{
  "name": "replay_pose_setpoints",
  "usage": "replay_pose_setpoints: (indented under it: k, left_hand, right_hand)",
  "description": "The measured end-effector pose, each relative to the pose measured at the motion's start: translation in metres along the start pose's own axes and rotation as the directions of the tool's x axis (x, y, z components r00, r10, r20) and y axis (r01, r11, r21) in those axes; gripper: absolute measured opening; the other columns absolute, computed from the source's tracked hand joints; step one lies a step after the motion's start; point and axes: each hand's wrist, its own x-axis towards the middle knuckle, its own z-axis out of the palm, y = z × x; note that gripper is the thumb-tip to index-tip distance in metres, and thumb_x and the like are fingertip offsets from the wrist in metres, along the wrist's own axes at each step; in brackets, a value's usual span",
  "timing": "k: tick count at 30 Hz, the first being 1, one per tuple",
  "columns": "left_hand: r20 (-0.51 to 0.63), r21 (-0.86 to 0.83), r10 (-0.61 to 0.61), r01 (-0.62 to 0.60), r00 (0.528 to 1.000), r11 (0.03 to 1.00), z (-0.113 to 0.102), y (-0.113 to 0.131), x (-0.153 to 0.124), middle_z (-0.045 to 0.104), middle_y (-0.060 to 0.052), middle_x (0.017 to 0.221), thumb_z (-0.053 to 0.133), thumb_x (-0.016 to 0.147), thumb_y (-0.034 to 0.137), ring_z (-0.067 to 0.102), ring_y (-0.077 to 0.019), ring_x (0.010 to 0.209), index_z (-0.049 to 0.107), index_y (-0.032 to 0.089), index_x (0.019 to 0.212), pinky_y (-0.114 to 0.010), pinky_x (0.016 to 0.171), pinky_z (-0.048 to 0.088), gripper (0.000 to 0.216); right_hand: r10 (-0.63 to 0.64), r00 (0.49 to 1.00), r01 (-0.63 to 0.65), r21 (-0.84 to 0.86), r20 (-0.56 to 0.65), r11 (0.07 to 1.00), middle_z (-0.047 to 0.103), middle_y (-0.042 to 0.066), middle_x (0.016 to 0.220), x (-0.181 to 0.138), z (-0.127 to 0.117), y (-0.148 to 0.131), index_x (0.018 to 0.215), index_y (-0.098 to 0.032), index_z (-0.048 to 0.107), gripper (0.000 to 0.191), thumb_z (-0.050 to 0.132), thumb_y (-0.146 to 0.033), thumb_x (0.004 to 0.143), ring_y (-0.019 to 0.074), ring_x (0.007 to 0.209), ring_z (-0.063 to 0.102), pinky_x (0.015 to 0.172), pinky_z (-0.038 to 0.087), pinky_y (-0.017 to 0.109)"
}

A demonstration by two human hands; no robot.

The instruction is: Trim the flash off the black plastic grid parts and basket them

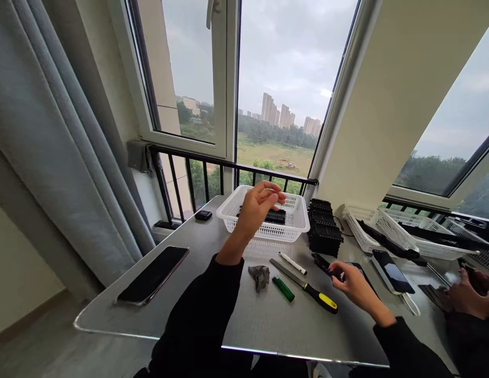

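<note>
My left hand point(257, 206) is raised over the near part of a white plastic basket point(224, 212), its fingers loosely bent and apart with nothing visible in them. Black ridged plastic pieces point(276, 216) lie inside the basket, partly hidden by that hand. Further right, my right hand point(351, 283) pinches a narrow black plastic piece point(322, 262) by its near end, just above the table. Behind this piece rises a stack of black ridged plastic parts point(325, 231). A file with a black and yellow handle point(322, 299) lies to the left of my right hand.
On the grey table point(263, 325) are a white pen point(292, 263), a green lighter point(283, 289), a crumpled grey cloth point(260, 277) and a large phone point(154, 275). Another person's hands point(470, 294) work at the right, near white baskets point(364, 231) with long black parts.
</note>
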Motion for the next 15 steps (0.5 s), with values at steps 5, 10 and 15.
replay_pose_setpoints:
  k: [5, 10, 15]
  left_hand:
    - [0.172, 0.214, -0.145, 0.107, 0.974, 0.971, 0.004, -0.015, -0.003, 0.072, -0.008, 0.077, 0.065, 0.082, 0.038, 0.069, -0.0186, 0.073, 0.069, 0.016, 0.088, -0.024, 0.056, 0.052, 0.023]
    - [0.359, 0.167, -0.258, 0.211, 0.897, 0.963, -0.004, -0.022, 0.005, 0.069, -0.005, 0.074, 0.064, 0.082, 0.050, 0.066, -0.0149, 0.063, 0.070, 0.012, 0.086, -0.024, 0.051, 0.054, 0.039]
    - [0.245, 0.087, -0.279, 0.266, 0.928, 0.960, -0.026, -0.030, 0.021, 0.070, -0.004, 0.075, 0.073, 0.076, 0.044, 0.066, -0.0151, 0.066, 0.068, 0.011, 0.102, -0.026, 0.056, 0.058, 0.042]
  right_hand:
    - [-0.112, 0.891, 0.170, 0.096, -0.440, 0.981, 0.067, 0.004, 0.081, 0.014, -0.030, -0.089, 0.092, -0.021, 0.067, 0.018, 0.054, -0.025, 0.080, 0.0182, 0.072, 0.061, 0.070, 0.050, 0.031]
    - [-0.353, 0.633, 0.331, -0.171, -0.689, 0.928, 0.066, 0.007, 0.092, 0.066, -0.019, -0.121, 0.095, -0.023, 0.070, 0.023, 0.053, -0.014, 0.082, 0.0215, 0.087, 0.061, 0.078, 0.050, 0.035]
    - [-0.509, 0.553, 0.392, -0.333, -0.660, 0.858, 0.064, 0.005, 0.091, 0.111, -0.005, -0.129, 0.096, -0.023, 0.069, 0.024, 0.054, -0.007, 0.084, 0.0205, 0.087, 0.058, 0.080, 0.044, 0.036]
